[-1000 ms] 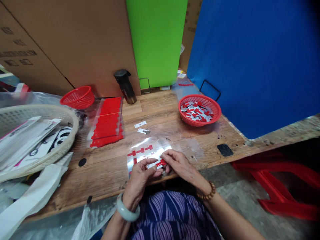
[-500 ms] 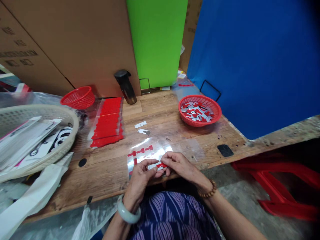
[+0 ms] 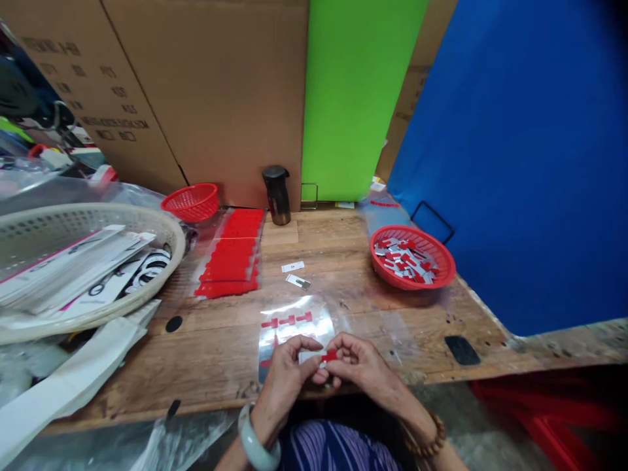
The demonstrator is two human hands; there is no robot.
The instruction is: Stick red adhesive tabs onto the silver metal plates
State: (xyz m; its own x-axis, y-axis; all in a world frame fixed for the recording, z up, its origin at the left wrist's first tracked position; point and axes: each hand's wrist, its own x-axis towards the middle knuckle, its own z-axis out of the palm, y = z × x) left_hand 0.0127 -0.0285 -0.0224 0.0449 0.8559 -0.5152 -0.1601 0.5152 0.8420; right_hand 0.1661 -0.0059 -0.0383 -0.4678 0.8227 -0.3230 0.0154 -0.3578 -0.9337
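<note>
My left hand (image 3: 287, 374) and my right hand (image 3: 360, 367) meet at the near edge of the wooden table (image 3: 216, 340). Together they pinch a small piece with a white strip and a red tab (image 3: 321, 357). Under and just beyond the hands lies a clear plastic sheet (image 3: 294, 324) with a few red T-shaped stickers on it. The fingers of both hands are curled round the piece.
A red basket (image 3: 413, 256) of small red and silver pieces sits at the right. A stack of red sticker sheets (image 3: 230, 252), a small empty red basket (image 3: 192, 201), a dark cylinder (image 3: 276, 186) and a large cream basket (image 3: 88, 261) of packaged items stand to the left. Two small labels (image 3: 294, 273) lie mid-table.
The camera has tilted up and turned left, so everything sits lower in view. The hands stay together on the small piece at the table edge.
</note>
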